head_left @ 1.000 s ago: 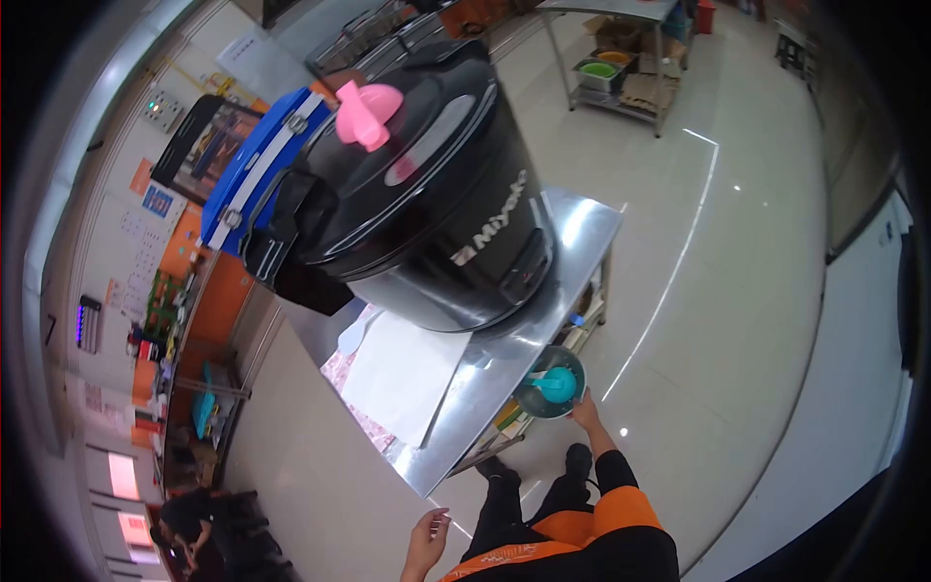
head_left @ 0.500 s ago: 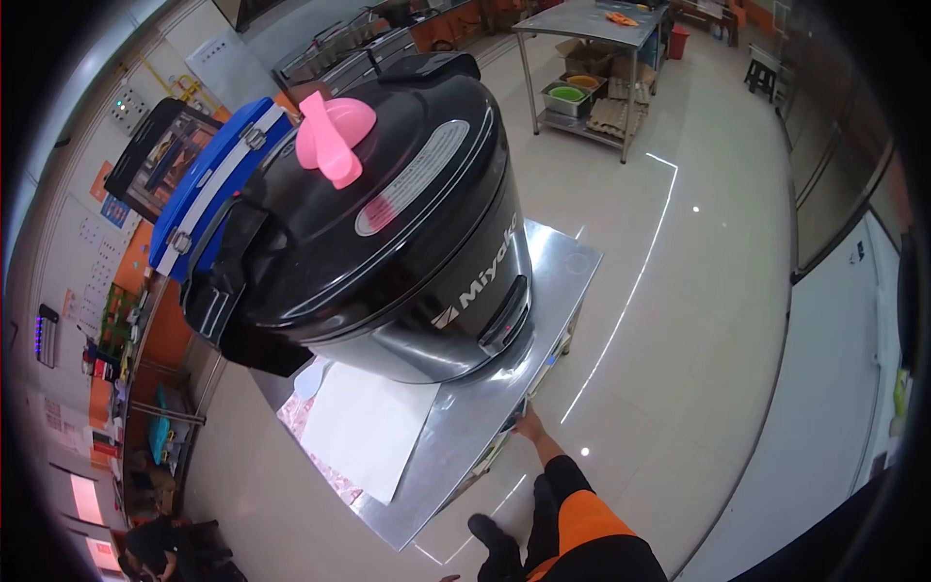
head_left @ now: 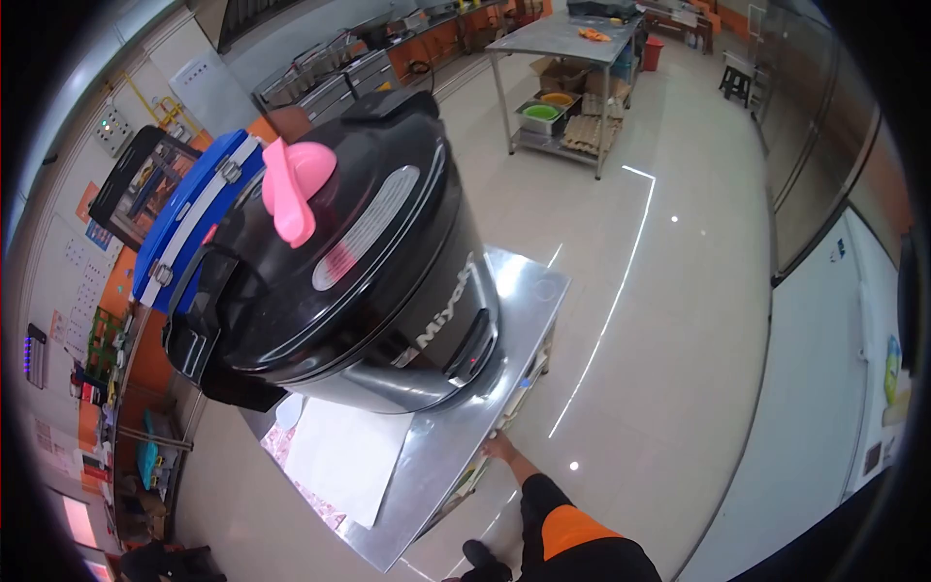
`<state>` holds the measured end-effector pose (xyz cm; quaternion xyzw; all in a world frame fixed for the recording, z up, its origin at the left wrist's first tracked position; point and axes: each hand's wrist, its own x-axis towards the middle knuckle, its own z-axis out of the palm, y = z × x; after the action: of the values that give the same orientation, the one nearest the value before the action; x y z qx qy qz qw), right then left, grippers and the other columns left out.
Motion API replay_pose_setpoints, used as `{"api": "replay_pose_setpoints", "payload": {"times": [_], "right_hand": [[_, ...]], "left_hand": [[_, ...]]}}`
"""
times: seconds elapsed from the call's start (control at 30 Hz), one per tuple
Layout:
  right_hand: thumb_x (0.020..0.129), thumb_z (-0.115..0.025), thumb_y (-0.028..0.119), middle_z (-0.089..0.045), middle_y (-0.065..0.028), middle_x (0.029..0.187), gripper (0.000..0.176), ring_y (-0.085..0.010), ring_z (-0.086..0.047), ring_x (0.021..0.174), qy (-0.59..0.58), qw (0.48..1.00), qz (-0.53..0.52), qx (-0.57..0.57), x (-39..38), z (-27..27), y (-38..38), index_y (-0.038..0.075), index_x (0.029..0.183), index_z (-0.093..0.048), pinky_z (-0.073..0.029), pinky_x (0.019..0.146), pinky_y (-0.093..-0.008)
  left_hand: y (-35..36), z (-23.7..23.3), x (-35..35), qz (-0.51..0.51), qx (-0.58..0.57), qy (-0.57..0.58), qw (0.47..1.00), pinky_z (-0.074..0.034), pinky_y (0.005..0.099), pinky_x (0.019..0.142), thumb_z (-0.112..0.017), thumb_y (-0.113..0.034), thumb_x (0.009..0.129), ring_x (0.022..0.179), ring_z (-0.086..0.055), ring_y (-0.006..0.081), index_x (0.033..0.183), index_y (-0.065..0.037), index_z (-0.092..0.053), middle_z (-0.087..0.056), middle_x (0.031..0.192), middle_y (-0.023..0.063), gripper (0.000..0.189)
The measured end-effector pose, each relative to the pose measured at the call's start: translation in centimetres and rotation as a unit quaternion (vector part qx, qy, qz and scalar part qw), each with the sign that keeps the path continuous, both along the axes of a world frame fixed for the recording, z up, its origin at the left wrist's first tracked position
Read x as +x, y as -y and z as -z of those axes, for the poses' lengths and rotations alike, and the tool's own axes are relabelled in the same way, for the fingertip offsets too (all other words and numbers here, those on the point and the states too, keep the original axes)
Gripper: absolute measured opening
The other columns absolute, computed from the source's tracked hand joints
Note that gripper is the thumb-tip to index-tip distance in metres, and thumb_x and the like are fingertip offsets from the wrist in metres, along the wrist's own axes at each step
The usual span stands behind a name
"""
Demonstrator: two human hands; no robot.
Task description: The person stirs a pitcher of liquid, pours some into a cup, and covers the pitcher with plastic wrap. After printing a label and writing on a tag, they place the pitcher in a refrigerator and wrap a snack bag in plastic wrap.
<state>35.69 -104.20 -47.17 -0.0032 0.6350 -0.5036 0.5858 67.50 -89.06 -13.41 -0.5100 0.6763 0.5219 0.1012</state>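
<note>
My right hand (head_left: 499,447) reaches to the side of a metal-topped table (head_left: 441,456), its fingers closed around the edge below the top. Above and beyond the hand stands a large black and silver Miyako rice cooker (head_left: 378,262). On its black lid lies a pink rice scoop (head_left: 289,199). In front of the cooker, a sheet of white paper (head_left: 347,461) covers part of a pink patterned cloth (head_left: 279,448). A pale spoon-like utensil (head_left: 289,411) pokes out beside the paper. My left hand does not show clearly at the bottom edge.
A blue cool box (head_left: 194,218) sits behind the cooker. Farther off, a steel table (head_left: 553,39) holds bowls and egg trays on its lower shelf. White freezer (head_left: 824,369) at right; tiled floor (head_left: 650,320) between. A person (head_left: 155,563) is at lower left.
The view has shifted, so the table and cooker appear lower and farther left. My right hand stays at the table's side.
</note>
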Motion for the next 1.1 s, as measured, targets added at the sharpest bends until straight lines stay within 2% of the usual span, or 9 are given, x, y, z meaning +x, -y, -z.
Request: {"api": "replay_pose_setpoints", "payload": {"times": [0.13,0.2,0.23,0.3,0.37,0.47,0.6,0.87,1.1], "right_hand": [[0.080,-0.061,0.026,-0.064,-0.0145,0.087,0.046,-0.0258,-0.063,0.073,-0.060,0.968,-0.242,-0.015,-1.7,-0.6,-9.1,0.003,0.119,-0.050,-0.050,0.059,-0.0402],[0.078,-0.059,0.028,-0.067,-0.0106,0.082,0.034,-0.0232,-0.064,0.072,-0.449,0.741,-0.491,-0.089,-2.3,-1.4,-16.0,0.000,0.097,-0.062,-0.051,0.063,-0.0340],[0.081,-0.053,0.032,-0.068,-0.0106,0.080,0.035,-0.0238,-0.065,0.071,-0.155,0.906,-0.395,0.008,-2.5,-0.8,-19.5,0.000,0.091,-0.065,-0.051,0.062,-0.0352],[0.087,-0.042,0.034,-0.069,-0.0103,0.084,0.041,-0.0213,-0.066,0.070,-0.209,0.840,-0.497,0.059,-3.2,-1.2,-26.7,0.002,0.085,-0.068,-0.050,0.058,-0.0356],[0.082,-0.048,0.027,-0.068,-0.0130,0.086,0.036,-0.0222,-0.064,0.070,-0.005,0.949,-0.231,0.216,-3.4,-5.3,-32.8,-0.003,0.094,-0.063,-0.049,0.061,-0.0384],[0.083,-0.051,0.039,-0.067,-0.0085,0.095,0.041,-0.0192,-0.064,0.071,0.078,0.938,-0.232,0.245,-4.2,-9.4,-40.2,0.003,0.100,-0.062,-0.048,0.059,-0.0370],[0.084,-0.051,0.045,-0.068,-0.0061,0.091,0.045,-0.0211,-0.063,0.074,0.234,0.948,-0.121,0.179,-5.1,-17.2,-43.0,0.006,0.101,-0.063,-0.048,0.062,-0.0385],[0.084,-0.051,0.044,-0.067,-0.0058,0.094,0.042,-0.0193,-0.062,0.074,-0.042,0.946,-0.077,0.312,-14.7,-20.9,-53.0,0.008,0.101,-0.065,-0.048,0.065,-0.0364],[0.085,-0.052,0.042,-0.067,-0.0056,0.097,0.039,-0.0176,-0.061,0.074,-0.119,0.959,-0.034,0.257,-16.8,-19.3,-41.0,0.010,0.101,-0.066,-0.047,0.067,-0.0346]], "left_hand": [[0.8,2.0,-2.3,0.049,0.008,-0.024,0.998,-0.038,0.0366,0.094,-0.045,-0.030,0.093,0.109,-0.051,0.0331,0.120,0.000,-0.050,-0.054,0.117,0.0213,0.040],[1.7,3.5,-3.8,0.071,0.050,-0.022,0.996,-0.036,0.0366,0.097,-0.045,-0.030,0.093,0.113,-0.049,0.0340,0.121,0.000,-0.050,-0.053,0.120,0.0216,0.041],[2.4,4.2,-5.0,0.079,0.081,-0.017,0.993,-0.035,0.0366,0.099,-0.045,-0.031,0.093,0.115,-0.047,0.0345,0.121,0.001,-0.049,-0.051,0.123,0.0216,0.043],[4.1,5.1,-7.8,0.107,0.129,-0.012,0.986,-0.038,0.0340,0.094,-0.048,-0.030,0.092,0.110,-0.050,0.0283,0.120,-0.001,-0.051,-0.054,0.118,0.0181,0.040],[6.2,5.8,-10.4,0.134,0.175,0.002,0.975,-0.042,0.0314,0.088,-0.051,-0.029,0.092,0.104,-0.054,0.0222,0.119,-0.002,-0.052,-0.057,0.112,0.0146,0.038],[8.2,8.6,-14.7,0.123,0.282,0.004,0.952,-0.042,0.0281,0.089,-0.054,-0.033,0.091,0.108,-0.052,0.0149,0.118,-0.003,-0.054,-0.056,0.117,0.0105,0.041],[9.4,10.6,-21.3,0.441,0.161,-0.025,0.883,-0.040,0.0305,0.093,-0.047,-0.040,0.093,0.107,-0.051,0.0170,0.120,-0.002,-0.053,-0.057,0.116,0.0113,0.047],[14.4,14.0,-33.8,0.507,0.208,0.013,0.836,-0.046,0.0359,0.079,-0.049,-0.044,0.088,0.094,-0.061,0.0240,0.106,-0.006,-0.063,-0.065,0.104,0.0118,0.044],[15.0,11.2,-44.9,0.575,0.153,0.059,0.801,-0.046,0.0364,0.078,-0.050,-0.043,0.087,0.092,-0.061,0.0253,0.103,-0.006,-0.064,-0.065,0.101,0.0126,0.043]]}}
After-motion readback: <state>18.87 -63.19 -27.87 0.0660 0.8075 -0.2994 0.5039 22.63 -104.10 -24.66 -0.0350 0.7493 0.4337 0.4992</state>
